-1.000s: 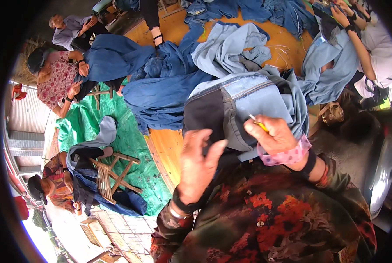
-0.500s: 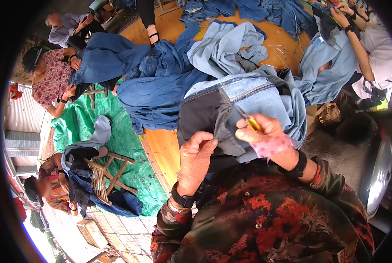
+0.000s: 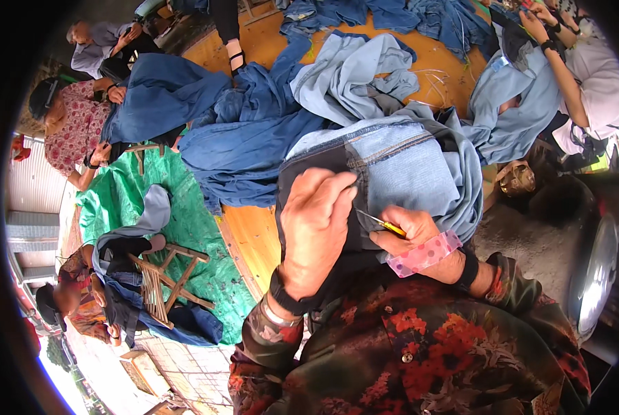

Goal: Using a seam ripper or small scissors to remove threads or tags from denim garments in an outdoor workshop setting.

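Note:
A pair of light blue jeans (image 3: 420,173), seams and dark inner cloth (image 3: 316,162) showing, lies before me at the table's near edge. My left hand (image 3: 316,232) is raised over the dark cloth with curled fingers closed together; what they pinch, if anything, is hidden. Yellow-handled thread snips (image 3: 392,228) are gripped in my right hand (image 3: 416,235), their thin metal tips pointing toward my left fingers, close to the seam. A pink dotted strip (image 3: 427,254) wraps round the right hand near the wrist.
More denim (image 3: 254,152) is heaped across the orange wooden table (image 3: 250,238). Loose white threads lie farther back. A wooden stool (image 3: 178,273) stands on green sheeting (image 3: 216,277) at left. Several other people handle denim around the table. A round metal object (image 3: 598,277) sits at right.
My left hand has turned over and risen across the dark cloth, its fingers now toward the snips. My right hand with the snips has dropped slightly nearer to me.

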`<move>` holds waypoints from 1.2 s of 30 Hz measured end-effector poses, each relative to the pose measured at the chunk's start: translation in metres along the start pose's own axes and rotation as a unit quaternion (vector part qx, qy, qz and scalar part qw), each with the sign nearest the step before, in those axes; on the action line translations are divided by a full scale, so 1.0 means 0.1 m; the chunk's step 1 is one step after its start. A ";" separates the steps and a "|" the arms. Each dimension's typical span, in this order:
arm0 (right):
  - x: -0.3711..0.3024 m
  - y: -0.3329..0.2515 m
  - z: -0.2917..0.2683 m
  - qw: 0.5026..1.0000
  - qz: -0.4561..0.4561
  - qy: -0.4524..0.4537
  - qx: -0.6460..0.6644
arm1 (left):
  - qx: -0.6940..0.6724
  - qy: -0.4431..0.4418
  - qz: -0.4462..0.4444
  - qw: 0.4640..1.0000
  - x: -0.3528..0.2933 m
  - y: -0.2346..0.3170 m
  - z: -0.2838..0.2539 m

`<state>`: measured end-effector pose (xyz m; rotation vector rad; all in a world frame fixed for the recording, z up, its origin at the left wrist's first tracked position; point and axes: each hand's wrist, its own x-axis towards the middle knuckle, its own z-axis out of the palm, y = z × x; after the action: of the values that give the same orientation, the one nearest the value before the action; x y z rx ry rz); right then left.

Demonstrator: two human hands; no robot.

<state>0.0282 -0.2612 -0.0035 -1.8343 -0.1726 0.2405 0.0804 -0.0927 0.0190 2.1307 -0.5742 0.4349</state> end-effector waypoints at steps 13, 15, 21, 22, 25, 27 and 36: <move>-0.05 -0.18 -0.29 0.997 -0.003 0.071 0.037 | 0.116 -0.034 0.042 0.992 0.10 -0.25 0.20; -0.01 -0.28 -0.42 0.997 0.001 0.076 0.018 | 0.068 -0.015 0.027 0.997 0.11 -0.24 0.22; 0.04 -0.17 -0.36 0.990 -0.007 0.123 -0.073 | 0.130 -0.035 0.077 0.988 0.14 -0.18 0.24; 0.05 -0.12 -0.35 0.988 -0.025 0.131 -0.076 | 0.130 -0.035 0.077 0.988 0.13 -0.20 0.25; 0.07 -0.13 -0.35 0.988 0.003 0.117 -0.099 | 0.214 -0.075 0.093 0.969 0.14 -0.27 0.28; 0.09 -0.13 -0.34 0.986 -0.006 0.121 -0.111 | 0.250 -0.090 0.107 0.958 0.15 -0.27 0.27; 0.23 -0.07 -0.26 0.943 -0.122 0.160 -0.265 | -0.004 -0.072 -0.026 0.997 0.12 -0.27 0.22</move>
<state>0.0571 -0.2781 0.0085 -2.3288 -0.2506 -0.3112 0.1078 -0.1000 -0.0054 2.1758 -0.5991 0.2515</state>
